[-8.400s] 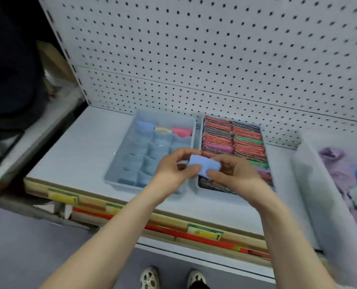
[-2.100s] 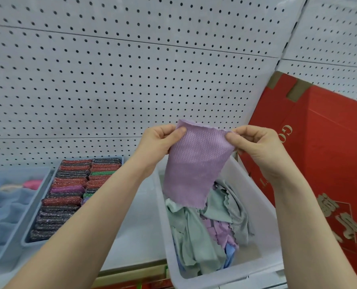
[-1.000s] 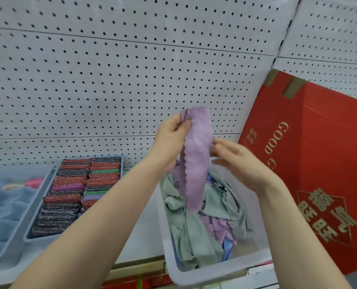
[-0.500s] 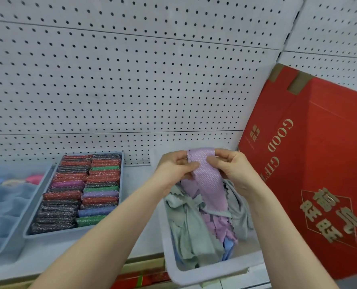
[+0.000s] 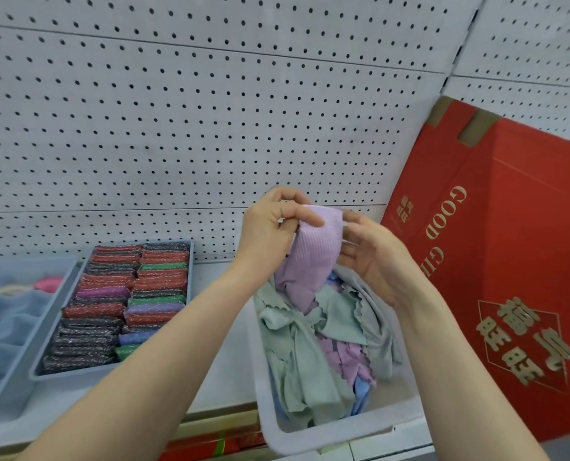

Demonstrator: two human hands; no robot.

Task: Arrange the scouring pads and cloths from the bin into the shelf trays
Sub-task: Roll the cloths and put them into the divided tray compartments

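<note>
Two trays are seen on the shelf (image 5: pixel 230 371) to the left of the white bin (image 5: pixel 340 434). The scouring-pad tray (image 5: pixel 77 372), nearest the bin, is packed with two rows of glittery pads. The divided cloth tray (image 5: pixel 9 390), further left of the bin, holds only a few rolled cloths in its far compartments, while its near compartments appear unfilled. A heap of green, lilac and blue cloths (image 5: pixel 313 354) is left in the bin, so the cloth part of the task is judged to be far from done.

A lilac cloth (image 5: pixel 313 257) is held just above the bin's far end, folded into a narrow strip. Its long axis runs roughly up and down, with the folded end up and the loose end hanging into the heap. That folded end is pinched by the left hand (image 5: pixel 270 227), whose grip is closed on it. The cloth's right edge is touched by the right hand (image 5: pixel 373 257), whose fingers are only loosely curled.
</note>
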